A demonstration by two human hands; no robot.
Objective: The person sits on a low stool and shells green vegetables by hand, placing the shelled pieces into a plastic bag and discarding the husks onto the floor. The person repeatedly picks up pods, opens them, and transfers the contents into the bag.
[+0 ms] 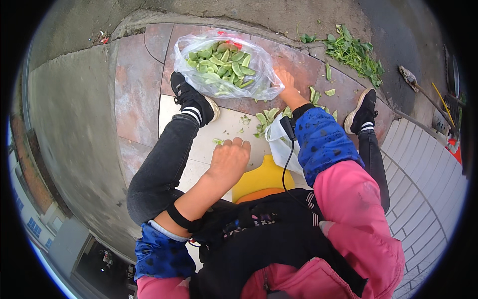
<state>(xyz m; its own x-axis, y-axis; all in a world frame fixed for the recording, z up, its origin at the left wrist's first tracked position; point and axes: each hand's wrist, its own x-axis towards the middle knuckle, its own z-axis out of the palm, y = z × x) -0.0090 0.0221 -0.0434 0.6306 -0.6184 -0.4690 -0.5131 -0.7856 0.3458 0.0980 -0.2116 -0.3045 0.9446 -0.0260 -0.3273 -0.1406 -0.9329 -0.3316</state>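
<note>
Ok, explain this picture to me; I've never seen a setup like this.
There's no machine, just someone's bare left hand and right hand. The only picture comes from a wide fisheye camera worn on the head, looking down, so straight edges bend. The left hand is curled above pale tiles; anything inside it is hidden. The right is at the edge of a clear plastic bag holding green pods; I can't tell whether it grips the plastic. Loose pods lie just beyond a white bag, and leafy greens lie farther off.
</note>
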